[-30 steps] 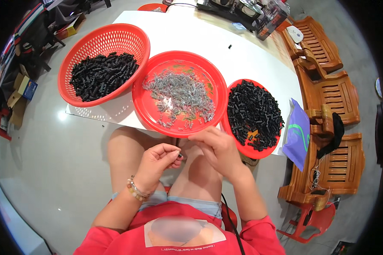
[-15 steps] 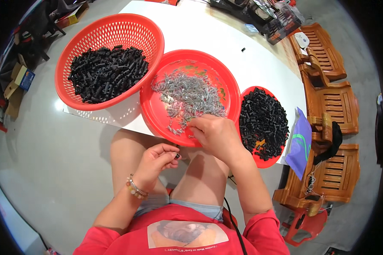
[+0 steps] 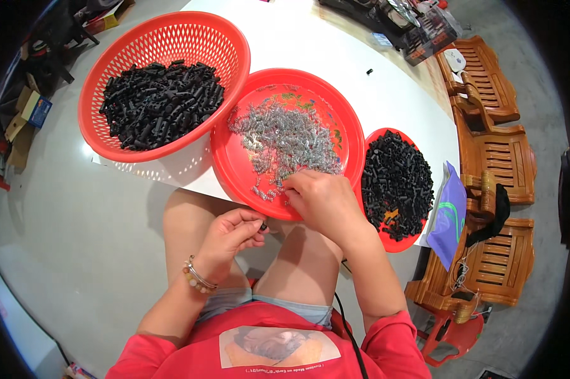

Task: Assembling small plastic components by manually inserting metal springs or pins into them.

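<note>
My right hand (image 3: 320, 201) rests in the middle red plate (image 3: 234, 167), fingers curled among the heap of small silver metal parts (image 3: 282, 142); what it grips is hidden. My left hand (image 3: 231, 235) hovers over my lap below the table edge, pinching a small black plastic piece (image 3: 263, 225) between thumb and fingers. A beaded bracelet sits on the left wrist.
A red mesh basket (image 3: 165, 44) full of black plastic pieces stands at the left on the white table (image 3: 335, 63). A smaller red plate (image 3: 395, 183) of black pieces lies at the right. Wooden chairs (image 3: 493, 158) and a purple bag (image 3: 449, 211) stand to the right.
My right hand has moved from beside the left hand over my lap up into the middle plate of silver parts. The left hand stays over the lap with the black piece.
</note>
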A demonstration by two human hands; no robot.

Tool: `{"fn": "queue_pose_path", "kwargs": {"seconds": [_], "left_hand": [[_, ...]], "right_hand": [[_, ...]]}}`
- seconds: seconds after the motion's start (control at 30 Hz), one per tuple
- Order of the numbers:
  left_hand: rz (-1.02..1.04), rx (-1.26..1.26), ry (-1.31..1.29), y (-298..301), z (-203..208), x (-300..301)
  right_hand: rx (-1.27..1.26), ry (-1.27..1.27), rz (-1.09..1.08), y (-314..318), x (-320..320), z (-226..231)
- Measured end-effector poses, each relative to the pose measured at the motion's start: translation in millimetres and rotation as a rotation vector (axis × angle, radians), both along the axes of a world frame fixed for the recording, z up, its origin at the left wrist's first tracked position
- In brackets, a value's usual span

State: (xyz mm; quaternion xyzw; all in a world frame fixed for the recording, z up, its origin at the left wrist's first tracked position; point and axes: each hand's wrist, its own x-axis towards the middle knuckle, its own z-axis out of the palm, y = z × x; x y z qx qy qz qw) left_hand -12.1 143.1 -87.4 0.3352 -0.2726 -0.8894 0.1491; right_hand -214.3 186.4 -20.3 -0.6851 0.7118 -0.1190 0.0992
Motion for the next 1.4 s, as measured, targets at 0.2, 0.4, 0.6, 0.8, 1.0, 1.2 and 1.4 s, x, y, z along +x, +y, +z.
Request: {"fn": "queue_pose_path", "kwargs": {"seconds": [0.2,0.4,0.6,0.8,1.0,1.2,1.4], "left_hand": [[-0.011,-0.011,0.019,3,5,1],[-0.023,-0.012,0.022,6,5,2],[-0.006,-0.031,-0.015,4,0,5],[0.01,-0.016,-0.043,1,-2,7],[0.003,-0.004,-0.046,0,-3,7],[-0.001,-0.01,-0.049,-1,0,7],[-0.016,-0.024,-0.037,1,6,7]], "right_hand": [[-0.038,-0.122,-0.048,9,-1,9],[-0.08,-0.154,-0.075,13,-7,13],[-0.132,-0.157,-0.081,13,-8,9],[0.008,-0.114,-0.029,11,-3,15],[0.035,0.002,0.012,9,-2,6],[0.021,0.081,0.036,10,-1,5],[0.006,0.069,0.072,8,-5,1]]}}
